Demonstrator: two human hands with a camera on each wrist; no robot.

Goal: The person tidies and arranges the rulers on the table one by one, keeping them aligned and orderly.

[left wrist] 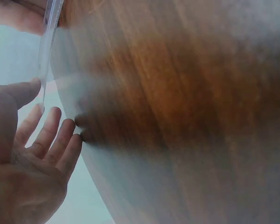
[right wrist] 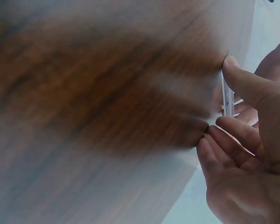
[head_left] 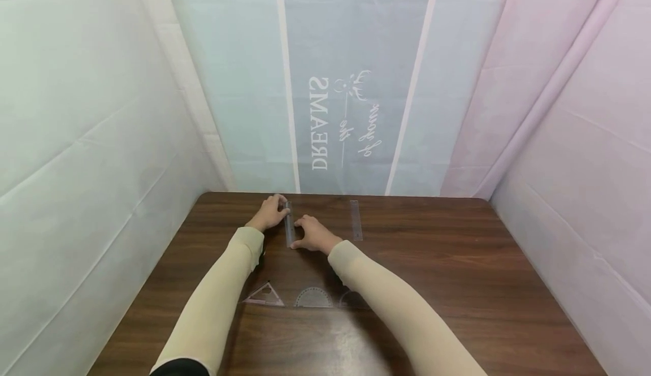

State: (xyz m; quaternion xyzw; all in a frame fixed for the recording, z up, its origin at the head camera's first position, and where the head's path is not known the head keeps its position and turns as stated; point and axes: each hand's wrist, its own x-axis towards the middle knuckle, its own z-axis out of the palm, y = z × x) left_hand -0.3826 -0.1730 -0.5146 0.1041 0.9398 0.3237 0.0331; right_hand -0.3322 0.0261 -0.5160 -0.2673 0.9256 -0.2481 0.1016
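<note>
A clear ruler [head_left: 290,232] lies lengthwise near the back of the table, between the two hands. My left hand [head_left: 271,213] is at its far end; in the left wrist view the thumb and forefinger of that hand [left wrist: 35,172] pinch the ruler's end [left wrist: 46,56], while the other fingers spread loosely. At the near end, my right hand [head_left: 314,234] sits on the right side of the ruler. Its thumb touches the ruler's edge, and the remaining fingers of this hand [right wrist: 252,172] are bent loosely beside the ruler [right wrist: 227,100] in the right wrist view.
Another clear ruler [head_left: 356,220] lies to the right. Nearer the front are a clear set square [head_left: 265,295], a protractor [head_left: 313,297] and a further curved clear piece [head_left: 351,299], partly hidden by the right sleeve. Fabric walls enclose the brown wooden table [head_left: 432,268].
</note>
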